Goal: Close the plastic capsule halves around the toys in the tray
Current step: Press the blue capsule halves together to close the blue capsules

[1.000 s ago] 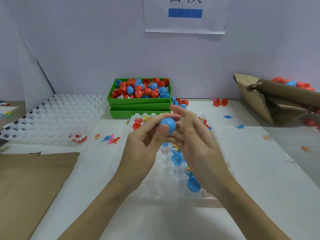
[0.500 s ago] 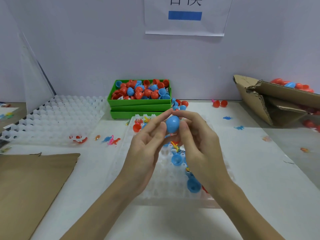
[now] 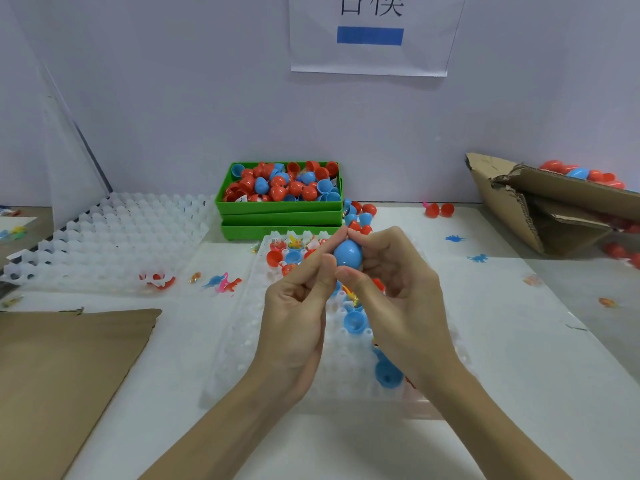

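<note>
Left hand (image 3: pixel 298 306) and right hand (image 3: pixel 391 285) together, both pinching one blue capsule (image 3: pixel 348 255) above the white tray (image 3: pixel 242 358); open blue halves (image 3: pixel 356 322) beneath the hands.

Bare table (image 3: pixel 485 341) right of the tray (image 3: pixel 263 341) lies open; green boxes (image 3: pixel 280 216) block behind.

Left hand (image 3: pixel 294 306) and right hand (image 3: pixel 398 292) raised together, fingertips pinching

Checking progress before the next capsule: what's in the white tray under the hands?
The tray holds open blue halves, red halves and small toys at its far end. Both hands holding the blue capsule cover its middle cells.
</note>
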`<action>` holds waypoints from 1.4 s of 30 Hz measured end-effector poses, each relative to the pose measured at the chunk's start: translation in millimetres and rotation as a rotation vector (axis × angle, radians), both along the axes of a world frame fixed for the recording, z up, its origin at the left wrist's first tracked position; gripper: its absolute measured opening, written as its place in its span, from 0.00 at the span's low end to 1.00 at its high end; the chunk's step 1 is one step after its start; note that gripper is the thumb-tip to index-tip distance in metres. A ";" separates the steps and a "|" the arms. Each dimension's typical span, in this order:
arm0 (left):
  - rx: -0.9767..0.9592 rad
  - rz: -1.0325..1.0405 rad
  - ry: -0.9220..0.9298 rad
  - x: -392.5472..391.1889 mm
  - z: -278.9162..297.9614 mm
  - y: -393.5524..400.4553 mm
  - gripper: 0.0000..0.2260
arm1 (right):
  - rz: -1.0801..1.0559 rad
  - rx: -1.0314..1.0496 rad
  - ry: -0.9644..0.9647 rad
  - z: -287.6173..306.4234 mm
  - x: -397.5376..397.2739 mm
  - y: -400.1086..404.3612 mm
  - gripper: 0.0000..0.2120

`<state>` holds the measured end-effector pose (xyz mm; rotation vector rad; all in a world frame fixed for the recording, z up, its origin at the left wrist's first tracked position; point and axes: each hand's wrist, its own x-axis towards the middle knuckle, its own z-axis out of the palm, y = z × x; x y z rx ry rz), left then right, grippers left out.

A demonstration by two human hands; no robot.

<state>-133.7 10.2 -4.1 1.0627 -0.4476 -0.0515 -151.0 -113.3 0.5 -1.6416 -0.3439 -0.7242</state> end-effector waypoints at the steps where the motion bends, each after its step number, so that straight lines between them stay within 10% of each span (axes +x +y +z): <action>1: 0.021 0.019 0.000 0.7 -1.5 0.3 0.14 | -0.002 -0.005 0.015 -0.8 0.7 -0.6 0.10; 10: 0.365 0.263 -0.132 24.0 2.1 25.9 0.17 | -0.033 -0.158 0.222 7.1 3.8 -14.4 0.19; 19: 0.281 0.523 0.214 53.3 0.2 58.0 0.21 | -0.070 -0.073 0.586 37.8 60.1 -11.8 0.14; 33: 0.336 0.434 0.214 54.2 -2.0 54.3 0.22 | -0.104 0.926 0.379 107.9 138.5 -135.5 0.18; 42: 0.630 0.511 -0.161 53.0 -6.4 52.9 0.07 | -0.110 0.532 0.624 81.9 82.1 -139.9 0.16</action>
